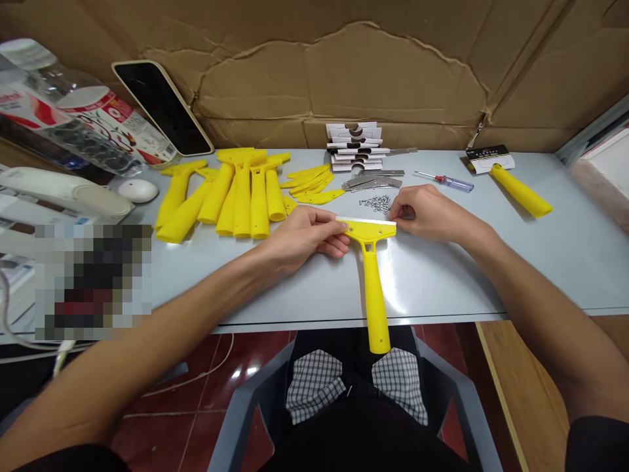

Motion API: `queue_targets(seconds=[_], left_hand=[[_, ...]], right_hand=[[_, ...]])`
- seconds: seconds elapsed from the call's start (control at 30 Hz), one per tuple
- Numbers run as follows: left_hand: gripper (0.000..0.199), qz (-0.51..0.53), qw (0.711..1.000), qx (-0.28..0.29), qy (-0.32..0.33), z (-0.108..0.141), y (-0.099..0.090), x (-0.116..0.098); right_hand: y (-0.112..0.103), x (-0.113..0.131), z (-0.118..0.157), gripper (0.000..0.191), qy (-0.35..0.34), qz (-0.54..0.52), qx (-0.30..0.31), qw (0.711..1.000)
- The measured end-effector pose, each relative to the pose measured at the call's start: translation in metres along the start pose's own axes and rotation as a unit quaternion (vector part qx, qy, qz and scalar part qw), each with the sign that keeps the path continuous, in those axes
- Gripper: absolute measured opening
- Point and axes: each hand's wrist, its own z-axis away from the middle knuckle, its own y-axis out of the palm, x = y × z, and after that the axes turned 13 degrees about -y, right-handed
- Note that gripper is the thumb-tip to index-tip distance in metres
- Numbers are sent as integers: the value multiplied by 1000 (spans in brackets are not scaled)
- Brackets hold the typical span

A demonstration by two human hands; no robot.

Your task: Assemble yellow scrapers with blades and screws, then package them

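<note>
My left hand (314, 233) pinches the left end of a yellow scraper (374, 282), whose handle points toward me past the table edge. A thin metal blade (363, 221) runs along the far edge of its head. At the head's right end, my right hand (426, 211) has its fingers curled together; whatever is in them is hidden. Just beyond the head lies a pile of small screws (376, 203). Loose metal blades (376, 181) and flat yellow plates (310, 180) are behind it. Several yellow scraper handles (242, 196) are heaped to the left.
A screwdriver (448, 182) and a yellow scraper with a card sleeve (523, 190) lie right. Folded cards (356, 144) are stacked at the back. Left stand a phone (164, 108), bottles (73, 111) and a white mouse (138, 191). Cardboard (304, 65) walls the far side.
</note>
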Motion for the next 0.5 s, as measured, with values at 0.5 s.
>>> queue_targets(seconds=[0.5], left_hand=[[19,-16,1000,1,1,2,0,1]], right_hand=[[-2,-1,1,13,-34,-25,-46,998]])
